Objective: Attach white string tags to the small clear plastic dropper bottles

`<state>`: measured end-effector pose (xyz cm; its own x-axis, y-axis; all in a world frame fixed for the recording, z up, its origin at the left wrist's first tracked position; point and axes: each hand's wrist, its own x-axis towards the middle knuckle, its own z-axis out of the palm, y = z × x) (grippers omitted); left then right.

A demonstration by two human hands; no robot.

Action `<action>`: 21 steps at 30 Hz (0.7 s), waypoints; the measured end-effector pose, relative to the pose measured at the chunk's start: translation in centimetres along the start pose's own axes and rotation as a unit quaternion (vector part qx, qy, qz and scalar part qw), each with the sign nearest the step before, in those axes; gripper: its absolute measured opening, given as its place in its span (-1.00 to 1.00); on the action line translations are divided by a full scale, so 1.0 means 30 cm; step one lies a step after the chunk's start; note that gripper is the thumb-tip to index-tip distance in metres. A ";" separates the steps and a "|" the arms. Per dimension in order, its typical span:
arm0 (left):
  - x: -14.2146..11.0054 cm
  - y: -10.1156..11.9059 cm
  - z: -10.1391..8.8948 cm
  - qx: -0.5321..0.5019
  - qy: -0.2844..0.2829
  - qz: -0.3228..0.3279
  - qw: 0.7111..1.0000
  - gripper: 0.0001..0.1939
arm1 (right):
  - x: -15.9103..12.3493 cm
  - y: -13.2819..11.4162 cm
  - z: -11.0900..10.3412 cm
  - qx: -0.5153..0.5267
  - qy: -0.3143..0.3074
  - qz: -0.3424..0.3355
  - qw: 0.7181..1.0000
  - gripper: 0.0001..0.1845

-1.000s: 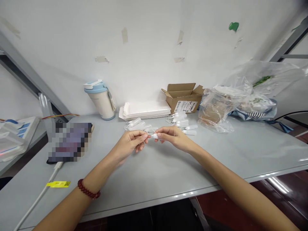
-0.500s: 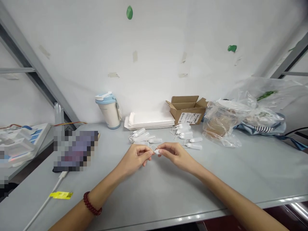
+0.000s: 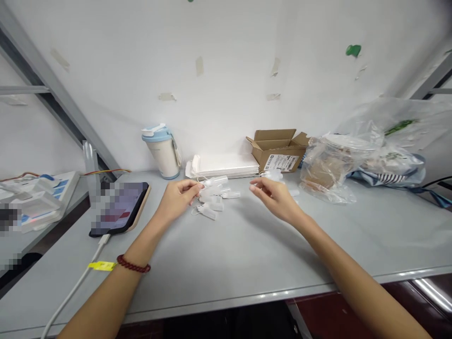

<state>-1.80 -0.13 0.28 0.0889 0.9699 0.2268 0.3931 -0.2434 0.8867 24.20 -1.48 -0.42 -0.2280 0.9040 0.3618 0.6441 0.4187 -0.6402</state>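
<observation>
Though small and pale, translucent bottles (image 3: 213, 205) with thin loops (image 3: 195, 212).

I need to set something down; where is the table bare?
The table is bare between the left arm and right arm, nearer than the small bottles, and right of the right arm, in front of the plastic bag. The back is crowded with the cup, white stack and cardboard box.

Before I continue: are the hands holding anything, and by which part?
The right hand shows nothing held. The left hand is at the small bottles; whether it pinches one cannot be told.
</observation>
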 end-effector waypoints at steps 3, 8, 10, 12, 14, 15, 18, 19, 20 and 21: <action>0.022 -0.046 -0.003 0.090 0.040 0.003 0.995 -0.73 | 0.015 0.028 -0.031 -0.027 0.060 0.016 0.998 -0.69; 0.032 -0.084 0.005 0.128 0.055 0.019 0.990 -0.58 | 0.024 0.064 -0.039 -0.044 0.096 0.012 0.994 -0.72; 0.032 -0.086 -0.001 0.123 0.064 0.012 0.990 -0.54 | 0.024 0.076 -0.043 -0.052 0.107 0.010 0.993 -0.73; 0.032 -0.087 -0.009 0.117 0.074 0.001 0.990 -0.53 | 0.024 0.087 -0.055 -0.064 0.116 0.016 0.991 -0.74; 0.032 -0.089 -0.015 0.123 0.083 0.003 0.989 -0.54 | 0.023 0.098 -0.074 -0.083 0.110 0.027 0.990 -0.76; 0.032 -0.089 -0.017 0.133 0.088 0.009 0.987 -0.55 | 0.024 0.102 -0.085 -0.094 0.103 0.033 0.990 -0.77; 0.026 -0.084 -0.014 0.164 0.094 0.020 0.982 -0.59 | 0.022 0.110 -0.125 -0.130 0.079 0.057 0.987 -0.79; 0.022 -0.078 -0.010 0.166 0.091 0.019 0.982 -0.59 | 0.020 0.110 -0.140 -0.138 0.074 0.065 0.986 -0.79; 0.018 -0.072 -0.006 0.166 0.087 0.019 0.982 -0.59 | 0.017 0.109 -0.154 -0.144 0.066 0.072 0.985 -0.79; 0.012 -0.064 -0.002 0.171 0.086 0.022 0.981 -0.60 | 0.012 0.109 -0.168 -0.149 0.052 0.082 0.984 -0.80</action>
<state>-2.57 0.68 -1.33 -0.0322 0.9353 0.3523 0.6787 -0.2383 0.6947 29.89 -0.23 1.04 -0.0381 0.9370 0.3471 0.8555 0.2101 -0.4732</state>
